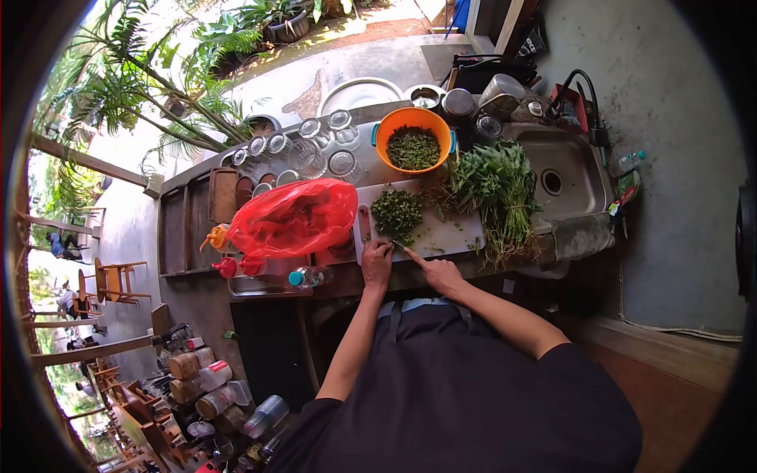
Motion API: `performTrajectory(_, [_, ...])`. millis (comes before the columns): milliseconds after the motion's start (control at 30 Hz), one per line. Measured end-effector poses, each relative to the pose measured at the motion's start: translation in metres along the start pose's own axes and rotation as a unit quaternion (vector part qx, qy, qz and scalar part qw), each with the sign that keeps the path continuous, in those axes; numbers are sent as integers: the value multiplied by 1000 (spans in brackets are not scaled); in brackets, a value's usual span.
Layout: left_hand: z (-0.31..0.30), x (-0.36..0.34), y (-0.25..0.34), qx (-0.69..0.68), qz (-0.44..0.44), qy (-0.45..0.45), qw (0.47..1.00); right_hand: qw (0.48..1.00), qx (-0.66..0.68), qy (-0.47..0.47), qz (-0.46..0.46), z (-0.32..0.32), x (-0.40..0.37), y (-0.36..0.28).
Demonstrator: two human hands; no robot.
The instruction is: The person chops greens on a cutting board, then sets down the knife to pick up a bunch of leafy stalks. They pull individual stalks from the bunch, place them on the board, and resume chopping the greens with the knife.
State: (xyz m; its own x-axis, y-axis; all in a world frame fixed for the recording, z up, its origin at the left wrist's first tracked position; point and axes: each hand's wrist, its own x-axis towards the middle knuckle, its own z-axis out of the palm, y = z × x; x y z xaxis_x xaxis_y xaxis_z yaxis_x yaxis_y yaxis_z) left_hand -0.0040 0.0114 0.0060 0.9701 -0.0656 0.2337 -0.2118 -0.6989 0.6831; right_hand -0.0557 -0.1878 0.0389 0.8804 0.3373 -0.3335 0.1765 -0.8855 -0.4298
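My right hand (441,275) grips a knife (400,247), its thin blade pointing toward my left hand at the near edge of the white cutting board (461,230). My left hand (377,263) is closed, fingers bent together just below the chopped greens (397,213); whatever it pinches is too small to make out. Those greens lie in a dark green pile on the board. To the right, a large bunch of leafy greens with stems and roots (497,193) overlaps the board's edge. Behind the board stands an orange colander (384,135) partly filled with cut greens.
A red plastic bag (296,217) sits left of the board, near a bottle with a turquoise cap (309,277). Several glass jars (344,164) stand behind it. The metal sink (579,162) lies to the right, with a grey cloth (582,235) over its front edge.
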Motion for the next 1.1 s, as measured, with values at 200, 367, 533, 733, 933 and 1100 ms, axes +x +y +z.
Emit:
performTrajectory(200, [-1,0,0,41,2,-47,998,999,-40,-21,2,-7,-11,6])
performTrajectory(367, [6,0,-2,22,16,-28,999,999,-33,-18,23,-22,-11,-3])
performTrajectory(533, [8,3,-3,-1,7,-32,999,1000,-20,-11,12,-17,-12,-7])
performTrajectory(733, [9,2,-3,-19,5,-27,999,1000,-12,-13,15,-19,-14,-10])
performTrajectory(933, [7,2,-1,-23,-4,-29,999,1000,-19,-21,10,-14,-6,-9])
performTrajectory(1100, [9,2,-4,-24,-2,-22,999,999,18,-33,1,-11,11,-7])
